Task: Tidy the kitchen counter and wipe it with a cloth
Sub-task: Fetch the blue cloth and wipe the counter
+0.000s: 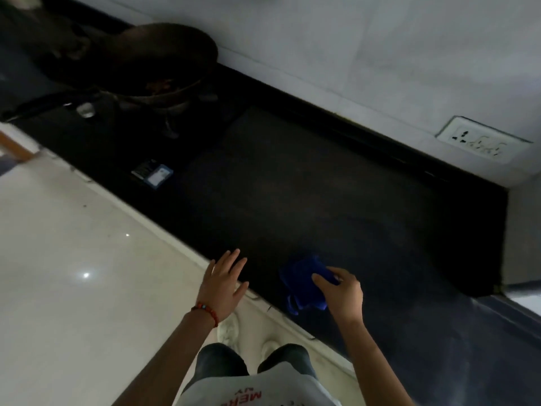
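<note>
A dark wok is seen on the stove at the far left of the black counter, a small packet near its front edge. The blue cloth is gripped on the counter by the right hand. The left hand is held open, fingers spread, over the near edge.

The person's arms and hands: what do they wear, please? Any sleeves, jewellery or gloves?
Both forearms are bare, with no sleeves in view and no gloves. The left hand has a bracelet of small red-orange beads, with a few of another colour, around the wrist. The right hand has no visible jewellery; its fingers are bare, with no ring seen.
</note>
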`<action>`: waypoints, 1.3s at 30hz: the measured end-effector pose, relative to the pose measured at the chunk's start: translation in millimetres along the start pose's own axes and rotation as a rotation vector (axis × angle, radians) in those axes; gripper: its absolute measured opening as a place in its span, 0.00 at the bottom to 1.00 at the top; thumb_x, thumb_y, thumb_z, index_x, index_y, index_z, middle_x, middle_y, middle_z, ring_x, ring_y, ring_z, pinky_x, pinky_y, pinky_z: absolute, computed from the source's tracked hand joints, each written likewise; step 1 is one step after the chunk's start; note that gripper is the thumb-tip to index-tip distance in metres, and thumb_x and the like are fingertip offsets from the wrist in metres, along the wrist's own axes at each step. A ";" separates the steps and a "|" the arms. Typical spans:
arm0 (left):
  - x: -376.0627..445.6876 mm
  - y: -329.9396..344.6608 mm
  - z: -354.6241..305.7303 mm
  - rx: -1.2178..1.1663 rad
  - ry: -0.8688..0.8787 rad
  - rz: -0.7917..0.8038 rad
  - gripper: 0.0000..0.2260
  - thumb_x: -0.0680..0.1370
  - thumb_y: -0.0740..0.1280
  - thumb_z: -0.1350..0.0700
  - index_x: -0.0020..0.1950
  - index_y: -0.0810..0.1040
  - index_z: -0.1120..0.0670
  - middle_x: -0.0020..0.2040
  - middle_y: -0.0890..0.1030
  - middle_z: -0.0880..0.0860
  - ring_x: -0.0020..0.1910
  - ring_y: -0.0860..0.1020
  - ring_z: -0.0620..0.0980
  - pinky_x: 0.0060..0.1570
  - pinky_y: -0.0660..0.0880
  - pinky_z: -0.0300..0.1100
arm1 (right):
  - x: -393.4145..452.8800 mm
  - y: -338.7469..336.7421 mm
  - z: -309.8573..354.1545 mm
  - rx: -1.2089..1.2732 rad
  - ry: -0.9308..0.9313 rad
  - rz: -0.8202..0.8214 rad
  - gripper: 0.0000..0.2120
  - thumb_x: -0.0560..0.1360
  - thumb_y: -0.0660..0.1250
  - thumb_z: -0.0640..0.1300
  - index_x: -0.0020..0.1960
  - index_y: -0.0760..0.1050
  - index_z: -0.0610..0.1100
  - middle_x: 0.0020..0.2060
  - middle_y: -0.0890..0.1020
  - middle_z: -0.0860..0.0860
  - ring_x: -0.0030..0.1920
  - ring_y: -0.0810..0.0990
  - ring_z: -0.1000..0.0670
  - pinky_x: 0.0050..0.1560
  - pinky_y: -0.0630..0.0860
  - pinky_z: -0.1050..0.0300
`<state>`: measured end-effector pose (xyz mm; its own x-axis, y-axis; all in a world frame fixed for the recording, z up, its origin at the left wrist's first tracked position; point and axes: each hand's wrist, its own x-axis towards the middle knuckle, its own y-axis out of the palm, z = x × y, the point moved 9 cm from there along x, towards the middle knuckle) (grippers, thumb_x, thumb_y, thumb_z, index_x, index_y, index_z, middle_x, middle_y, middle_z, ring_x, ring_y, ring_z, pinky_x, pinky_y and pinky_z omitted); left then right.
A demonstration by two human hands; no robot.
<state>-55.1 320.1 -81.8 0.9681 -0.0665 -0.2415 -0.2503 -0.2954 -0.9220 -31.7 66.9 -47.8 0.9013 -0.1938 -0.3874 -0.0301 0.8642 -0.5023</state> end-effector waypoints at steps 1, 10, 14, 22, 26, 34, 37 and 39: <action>-7.6 0.0 7.6 -0.054 -0.042 0.013 0.34 0.70 0.43 0.39 0.71 0.63 0.53 0.75 0.60 0.54 0.74 0.58 0.54 0.71 0.59 0.53 | -1.0 7.2 7.7 0.011 -0.015 0.033 0.10 0.70 0.71 0.42 0.50 0.78 0.43 0.37 0.78 0.55 0.39 0.79 0.51 0.37 0.76 0.61; -126.1 3.4 139.4 -0.507 -0.614 -0.026 0.23 0.77 0.55 0.43 0.68 0.66 0.54 0.69 0.69 0.55 0.68 0.67 0.52 0.68 0.64 0.44 | -25.3 127.3 83.7 -0.068 -0.184 0.348 0.13 0.69 0.72 0.41 0.53 0.77 0.42 0.42 0.79 0.50 0.42 0.78 0.52 0.37 0.76 0.65; -208.1 25.9 212.9 -0.778 -0.905 -0.111 0.13 0.77 0.63 0.55 0.59 0.76 0.57 0.59 0.79 0.57 0.57 0.77 0.53 0.59 0.71 0.42 | -53.0 206.7 106.2 -0.166 -0.228 0.468 0.15 0.69 0.72 0.41 0.55 0.76 0.42 0.42 0.78 0.50 0.45 0.78 0.48 0.48 0.79 0.51; -354.9 63.1 338.3 -1.023 -1.255 -0.275 0.08 0.77 0.60 0.60 0.46 0.80 0.55 0.52 0.82 0.58 0.52 0.78 0.57 0.54 0.71 0.44 | -101.3 368.8 149.8 -0.351 -0.362 0.564 0.14 0.68 0.73 0.39 0.52 0.78 0.39 0.42 0.80 0.46 0.44 0.79 0.45 0.46 0.76 0.52; -401.6 78.0 376.6 -1.232 -1.411 -0.352 0.11 0.76 0.62 0.60 0.34 0.76 0.51 0.40 0.81 0.56 0.45 0.78 0.57 0.52 0.72 0.48 | -109.2 432.9 158.6 -0.410 -0.341 0.590 0.14 0.68 0.72 0.39 0.53 0.77 0.38 0.47 0.82 0.41 0.45 0.78 0.44 0.46 0.76 0.50; -386.7 25.1 481.9 -1.343 -1.395 -0.412 0.09 0.76 0.62 0.57 0.36 0.76 0.51 0.40 0.80 0.54 0.42 0.77 0.54 0.43 0.69 0.43 | -108.4 520.5 184.6 -0.533 -0.315 0.555 0.17 0.69 0.71 0.40 0.57 0.75 0.36 0.51 0.82 0.39 0.44 0.76 0.44 0.45 0.75 0.52; -367.7 -8.0 550.8 -1.290 -1.343 -0.422 0.09 0.76 0.62 0.56 0.36 0.76 0.50 0.39 0.80 0.52 0.42 0.77 0.53 0.43 0.68 0.42 | -96.8 561.6 202.7 -0.559 -0.300 0.542 0.17 0.70 0.71 0.40 0.57 0.75 0.35 0.51 0.82 0.38 0.43 0.76 0.44 0.43 0.72 0.54; -356.9 -30.6 600.3 -1.268 -1.334 -0.447 0.07 0.77 0.62 0.56 0.39 0.77 0.52 0.40 0.80 0.53 0.42 0.77 0.53 0.42 0.68 0.41 | -87.6 595.4 219.5 -0.558 -0.288 0.537 0.17 0.70 0.71 0.40 0.57 0.76 0.35 0.51 0.82 0.38 0.43 0.75 0.44 0.43 0.70 0.55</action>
<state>-399.0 925.1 -149.0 0.1559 0.6993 -0.6976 0.7384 -0.5516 -0.3879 -33.8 700.3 -143.3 0.7764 0.3717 -0.5090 -0.6300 0.4329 -0.6448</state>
